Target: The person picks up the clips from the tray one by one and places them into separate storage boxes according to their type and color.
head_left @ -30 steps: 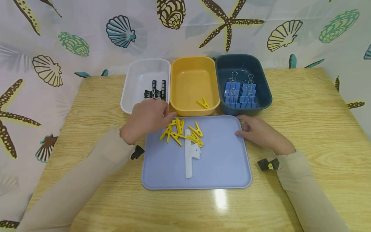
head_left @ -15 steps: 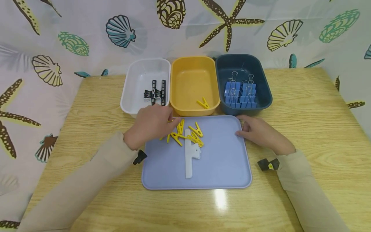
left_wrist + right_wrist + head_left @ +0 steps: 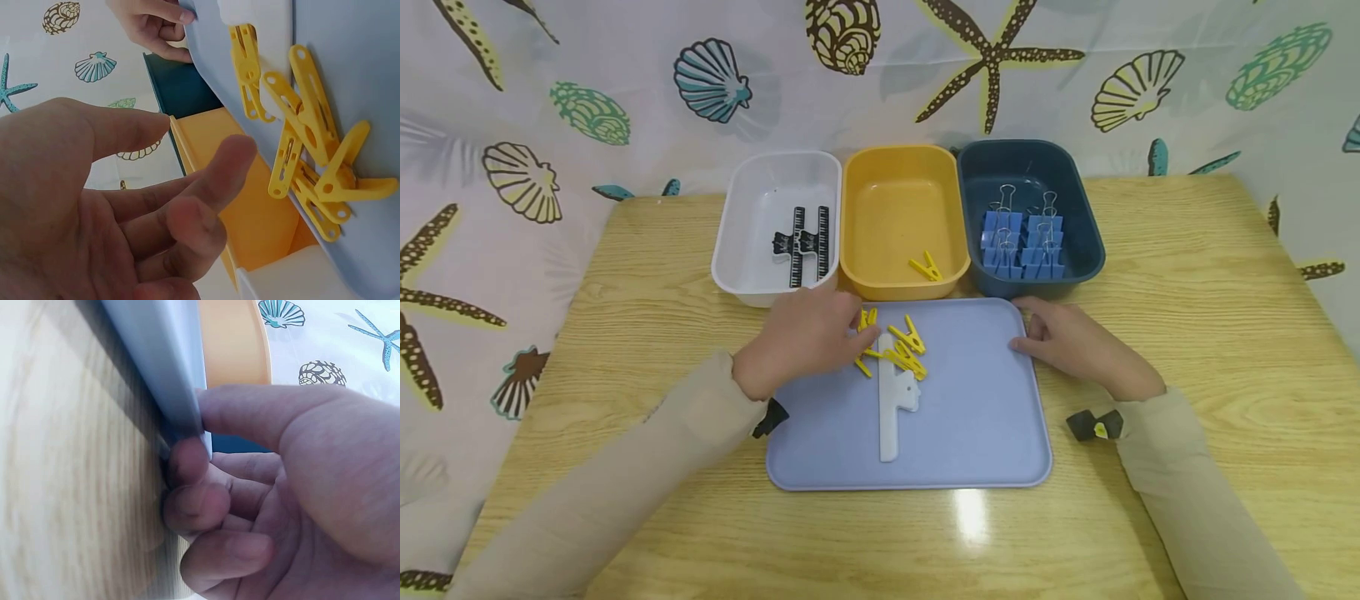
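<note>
My left hand hovers over the far left part of the lilac tray, close above several yellow clothespins. In the left wrist view its thumb and loosely bent fingers stand apart with nothing between them, and the clothespins lie in a heap beyond the fingertips. Some clothespins are hidden under that hand in the head view. A long white clip with a shaped grip lies on the tray near them. At the tray's far right corner, my right hand pinches the rim between thumb and curled fingers.
Behind the tray stand three bins side by side: a white bin with two black keyboard-patterned clips, a yellow bin with one clothespin, and a dark blue bin with several blue binder clips. A patterned cloth hangs behind.
My left hand has moved right and nearer, from the front of the white bin to over the clothespins, now covering several of them. The right hand keeps its place on the tray.
</note>
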Available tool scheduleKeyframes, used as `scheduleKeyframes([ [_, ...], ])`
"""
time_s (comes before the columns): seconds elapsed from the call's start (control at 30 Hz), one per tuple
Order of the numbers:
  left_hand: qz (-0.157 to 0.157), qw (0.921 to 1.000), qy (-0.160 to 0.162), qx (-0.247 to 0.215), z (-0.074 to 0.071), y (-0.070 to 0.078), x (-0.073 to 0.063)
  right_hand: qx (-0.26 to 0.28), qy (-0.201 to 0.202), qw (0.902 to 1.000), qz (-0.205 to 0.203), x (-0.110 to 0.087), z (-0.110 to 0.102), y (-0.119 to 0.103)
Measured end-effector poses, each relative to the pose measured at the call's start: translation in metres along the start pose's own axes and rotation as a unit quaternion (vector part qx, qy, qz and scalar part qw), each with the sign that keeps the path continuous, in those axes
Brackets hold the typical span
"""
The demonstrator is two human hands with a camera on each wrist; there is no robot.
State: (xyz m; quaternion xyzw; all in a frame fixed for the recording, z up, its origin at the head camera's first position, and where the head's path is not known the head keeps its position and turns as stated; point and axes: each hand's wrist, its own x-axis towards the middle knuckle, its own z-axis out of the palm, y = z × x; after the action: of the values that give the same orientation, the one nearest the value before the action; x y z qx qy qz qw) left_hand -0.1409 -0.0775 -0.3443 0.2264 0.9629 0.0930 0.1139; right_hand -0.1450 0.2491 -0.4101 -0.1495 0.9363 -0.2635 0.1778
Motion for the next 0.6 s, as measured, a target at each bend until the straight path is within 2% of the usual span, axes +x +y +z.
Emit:
scheduleKeyframes([
  [0.2,0.036,0.9989,0.023,0.019,0.005,0.003,-0.001,-0.001,0.002,1.0,0.002,0.001,0.0,0.0],
  [0.4,0.028,0.999,0.003,0.035,0.012,0.007,0.0,0.0,0.001,1.0,-0.001,0.0,0.0,0.0],
  [0.6,0.031,0.9987,-0.003,0.042,0.02,0.011,0.0,0.002,0.0,1.0,-0.003,0.0,-0.001,-0.001],
])
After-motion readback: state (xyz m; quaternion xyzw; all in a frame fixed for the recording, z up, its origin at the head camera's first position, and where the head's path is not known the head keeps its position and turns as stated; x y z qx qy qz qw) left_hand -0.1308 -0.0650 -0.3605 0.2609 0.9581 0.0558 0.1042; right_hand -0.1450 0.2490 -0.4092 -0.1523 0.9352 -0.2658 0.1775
